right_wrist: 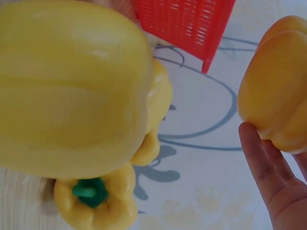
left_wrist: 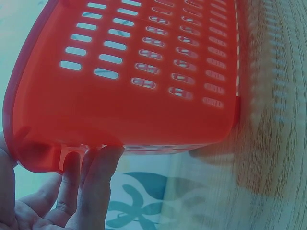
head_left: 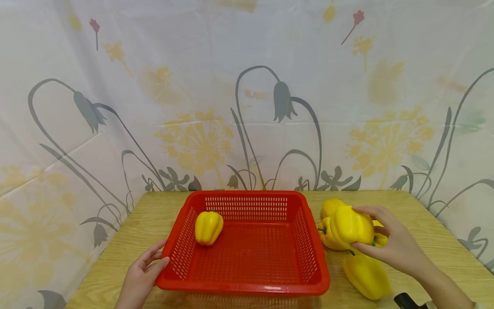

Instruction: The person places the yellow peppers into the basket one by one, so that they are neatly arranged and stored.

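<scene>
A red basket stands on the table with one yellow bell pepper lying in its left part. My left hand grips the basket's left rim, thumb on top; the left wrist view shows the fingers against the outside of the basket. To the right of the basket, my right hand holds a yellow bell pepper between thumb and fingers. In the right wrist view that held pepper is at the right edge, with the fingertips on it.
Several more yellow peppers lie at the right of the basket, one nearer the front and others behind the held one. A black object shows at the bottom right. Behind the wooden table hangs a flower-patterned cloth.
</scene>
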Demonstrator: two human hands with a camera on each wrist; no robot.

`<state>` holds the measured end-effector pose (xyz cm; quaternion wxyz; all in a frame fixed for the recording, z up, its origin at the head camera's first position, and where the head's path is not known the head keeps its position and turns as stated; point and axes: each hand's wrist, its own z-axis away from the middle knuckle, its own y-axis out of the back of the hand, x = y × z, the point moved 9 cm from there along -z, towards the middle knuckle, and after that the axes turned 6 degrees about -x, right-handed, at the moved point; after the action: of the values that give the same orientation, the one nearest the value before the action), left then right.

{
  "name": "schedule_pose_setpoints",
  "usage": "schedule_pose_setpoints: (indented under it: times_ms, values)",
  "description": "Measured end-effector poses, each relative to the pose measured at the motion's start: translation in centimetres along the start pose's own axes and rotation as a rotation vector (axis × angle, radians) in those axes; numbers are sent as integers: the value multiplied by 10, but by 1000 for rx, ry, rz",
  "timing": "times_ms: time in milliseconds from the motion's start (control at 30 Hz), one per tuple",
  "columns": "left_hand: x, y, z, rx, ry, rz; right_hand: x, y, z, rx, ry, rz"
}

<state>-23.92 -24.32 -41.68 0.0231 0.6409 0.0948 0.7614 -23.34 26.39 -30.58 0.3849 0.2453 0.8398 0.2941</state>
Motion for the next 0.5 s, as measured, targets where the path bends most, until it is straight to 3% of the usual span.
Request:
schedule_pose_setpoints:
  times_ms: [500]
  values:
    - [-2,0,-1,-1,11,2,-12,-17,-22,-44,30,-32]
